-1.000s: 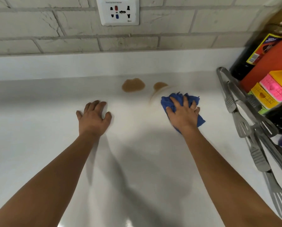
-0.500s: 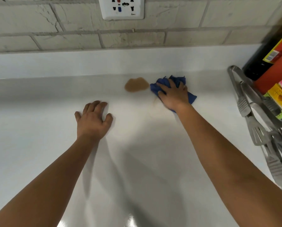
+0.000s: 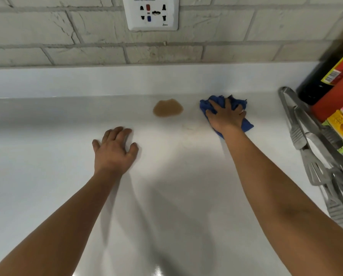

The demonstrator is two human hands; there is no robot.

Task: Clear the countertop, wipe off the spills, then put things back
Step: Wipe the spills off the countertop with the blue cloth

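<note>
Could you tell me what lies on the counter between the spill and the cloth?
Nothing: the head view shows bare white counter between spill and cloth.

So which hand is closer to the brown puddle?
The right hand, just about. It presses the blue cloth down directly right of the brown puddle. The left hand lies flat on the countertop, nearer the person and left of the puddle.
</note>
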